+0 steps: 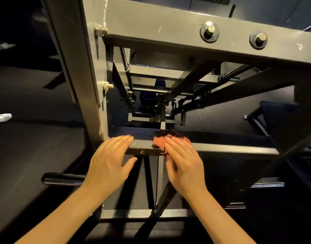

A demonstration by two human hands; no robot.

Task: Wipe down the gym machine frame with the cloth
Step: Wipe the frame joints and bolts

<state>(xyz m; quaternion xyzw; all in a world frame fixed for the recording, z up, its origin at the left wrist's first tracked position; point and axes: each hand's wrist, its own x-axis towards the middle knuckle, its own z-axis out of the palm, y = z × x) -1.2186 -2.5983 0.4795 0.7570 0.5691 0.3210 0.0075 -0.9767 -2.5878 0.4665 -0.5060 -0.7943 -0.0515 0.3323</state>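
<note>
The grey steel gym machine frame [168, 36] fills the view, with a thick upright post on the left and bolted crossbeams. A lower horizontal bar [230, 148] runs across the middle. A reddish-orange cloth [160, 141] lies on that bar. My right hand [184, 164] presses on the cloth with straight fingers; it looks blurred. My left hand [110, 159] is flat with fingers straight, its fingertips resting on the bar's left end beside the post, apart from the cloth.
A black cylindrical handle [63, 179] sticks out low on the left. Dark rubber flooring [28, 147] surrounds the machine. A white object [1, 117] lies at the far left edge. Dark padded equipment [283, 124] stands to the right. Another grey crossbar [133, 213] runs below my wrists.
</note>
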